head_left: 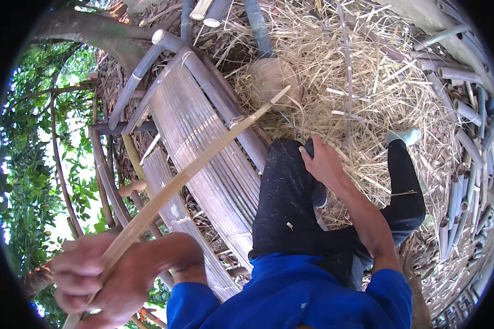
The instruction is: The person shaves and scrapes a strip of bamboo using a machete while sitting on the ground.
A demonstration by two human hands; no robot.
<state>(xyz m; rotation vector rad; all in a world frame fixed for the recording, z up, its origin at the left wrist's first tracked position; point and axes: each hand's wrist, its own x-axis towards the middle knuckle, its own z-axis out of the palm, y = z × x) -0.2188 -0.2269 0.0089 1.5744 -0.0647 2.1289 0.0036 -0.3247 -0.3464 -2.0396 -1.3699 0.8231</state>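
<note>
Left hand [126,277] clamped round bamboo strip [186,178], slanting over bamboo bench [189,107], tip above wood block [263,77]. Right hand [325,163] curled round dark handle [309,147]. Strip looks split, slim; shavings [389,71] lie thick; some trimming perhaps left, finish unclear.

We see bright daylight, strongest behind the leaves [38,131], where the gaps burn out to white and blue-violet fringes show. Nearer in, we get soft, fairly even light: the straw [379,71] looks pale and clear, the slats [203,120] carry a faint sheen, and shadows are weak. The left grip [142,268] is smeared by blur. We find the outer poles [469,148] bowed by the fisheye, and black swallows the corners.
</note>
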